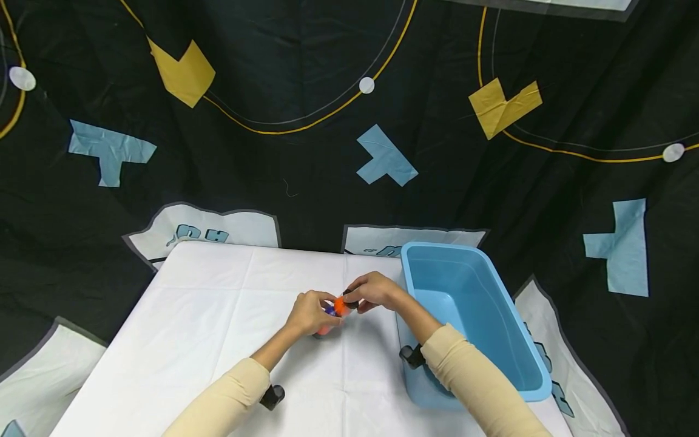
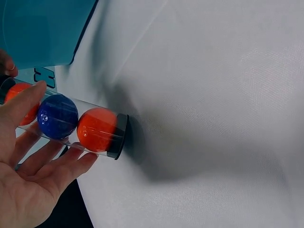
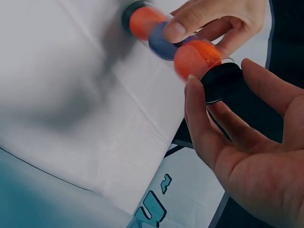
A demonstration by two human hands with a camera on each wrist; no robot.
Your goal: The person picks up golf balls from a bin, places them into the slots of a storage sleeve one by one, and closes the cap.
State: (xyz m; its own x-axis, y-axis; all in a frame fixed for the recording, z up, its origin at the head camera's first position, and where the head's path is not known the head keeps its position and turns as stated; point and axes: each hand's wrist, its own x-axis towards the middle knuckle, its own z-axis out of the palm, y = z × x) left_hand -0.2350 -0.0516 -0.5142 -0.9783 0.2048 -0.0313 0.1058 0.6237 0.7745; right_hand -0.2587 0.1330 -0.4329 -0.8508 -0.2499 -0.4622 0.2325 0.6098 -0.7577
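Observation:
A clear tube (image 2: 78, 105) with black end caps holds an orange ball (image 2: 97, 129), a blue ball (image 2: 58, 117) and another orange ball (image 3: 195, 59) in a row. My left hand (image 1: 310, 312) grips the tube around its middle, thumb on one side and fingers on the other. At the tube's right end, my right hand (image 1: 374, 291) pinches the black cap (image 3: 222, 81) between thumb and fingers. The other black cap (image 2: 120, 137) faces away from the hands. Tilted, the tube is held above the white table (image 1: 284, 267).
Right of the hands, a light blue plastic bin (image 1: 475, 315) stands on the table, with my right forearm across its near left side. Behind the table hangs a black cloth (image 1: 306, 182) with blue and yellow tape pieces.

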